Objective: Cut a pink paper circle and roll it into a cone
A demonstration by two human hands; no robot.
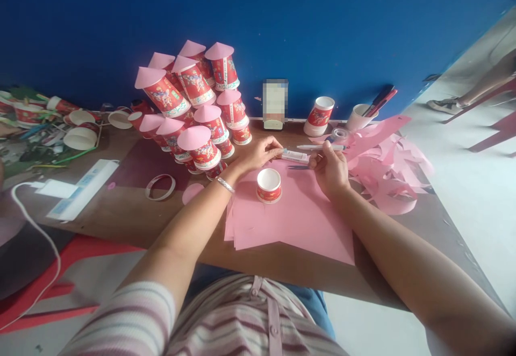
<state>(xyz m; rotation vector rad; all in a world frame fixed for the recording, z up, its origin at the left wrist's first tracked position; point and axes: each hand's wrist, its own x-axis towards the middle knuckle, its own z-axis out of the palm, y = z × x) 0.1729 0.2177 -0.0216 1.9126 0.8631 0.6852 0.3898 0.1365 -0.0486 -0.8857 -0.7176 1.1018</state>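
A short red-and-white paper cup [269,185] stands with its mouth up on a stack of pink paper sheets [298,227]. Behind it, my left hand [268,150] has its thumb and fingertips closed at the left end of a small flat white-and-pink item [296,155], whose kind I cannot make out. My right hand [331,168] grips a slim white pen [316,147], which points left above that item. A narrow dark object [298,168], partly hidden by my right fingers, lies on the paper.
Red cups with pink cone tops [201,146] stand stacked at left. A phone [275,104] leans on the blue wall. A tape roll [338,135], a pen cup [362,116] and pink scraps [387,162] lie right. A power strip [84,189] and cut cup ring [160,188] are left.
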